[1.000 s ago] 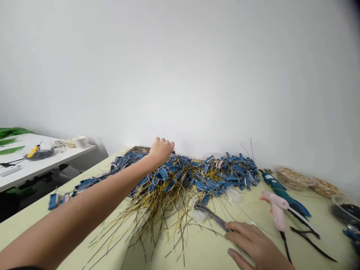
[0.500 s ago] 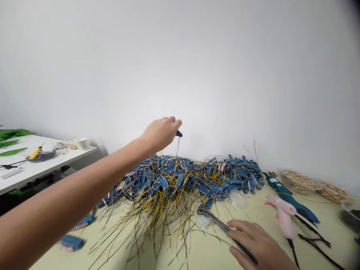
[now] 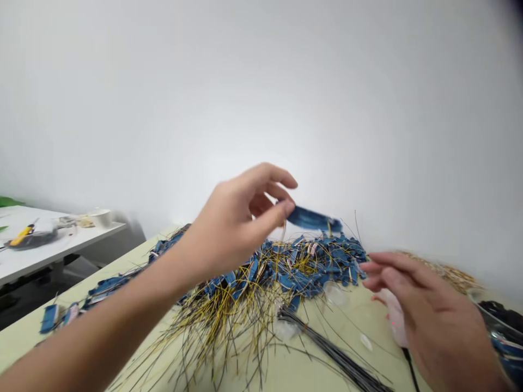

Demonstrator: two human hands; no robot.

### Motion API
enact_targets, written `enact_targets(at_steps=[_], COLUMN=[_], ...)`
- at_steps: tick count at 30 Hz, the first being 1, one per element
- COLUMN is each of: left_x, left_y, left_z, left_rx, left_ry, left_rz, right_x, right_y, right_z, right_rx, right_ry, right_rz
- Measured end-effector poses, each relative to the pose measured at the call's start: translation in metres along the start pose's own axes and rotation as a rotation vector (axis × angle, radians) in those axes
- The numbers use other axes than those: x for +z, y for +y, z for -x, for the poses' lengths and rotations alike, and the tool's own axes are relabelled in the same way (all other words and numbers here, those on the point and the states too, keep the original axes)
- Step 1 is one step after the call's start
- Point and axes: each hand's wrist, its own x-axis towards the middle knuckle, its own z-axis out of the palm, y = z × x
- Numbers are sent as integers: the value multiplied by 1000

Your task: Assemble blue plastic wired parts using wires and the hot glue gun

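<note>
"Two hands are raised above the table. What has changed?"

"Left hand: has swung rightward, pinching a blue strip between thumb and fingers, above the blue pile along the table's far edge. Right hand: has lifted off the grey wire bundle; fingers loosely extended, nothing visibly grasped."

"Significance?"

"One strip is clear of the pile; the bundle lies unheld, slanting toward the near edge."

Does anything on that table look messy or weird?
Yes, the yellow and dark wires look messy: they fan out from the blue pile in a tangle, while the grey bundle beside them lies much neater.
</note>
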Motion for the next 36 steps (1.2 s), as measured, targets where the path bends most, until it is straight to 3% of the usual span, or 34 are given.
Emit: enact_targets(at_steps=[2,5,8,11,18,23,30,36], left_x=[10,26,41,57,78,83,93,103], left_y=[10,15,10,3,13,21,18,15], left_z=[18,41,59,72,91,97,104,107], left_rx=[-149,-331,-472,-558,-634,-679,-750,-923], left_ry=[-74,-142,-144,-95,-3,12,24,60], left_rz=[194,378,494,567,575,606,744,892], right_x=[4,10,14,10,-11,-19,-25,-29], right_y=[-16,-29,-28,-16,13,16,14,14], right_z=[-2,5,19,32,54,66,67,70], right_rx=[97,207,340,392,221,175,134,-189], right_ry=[-21,-180,-349,-359,-439,-417,-406,-246], right_rz=[-196,-349,-454,-483,-345,-296,-189,196])
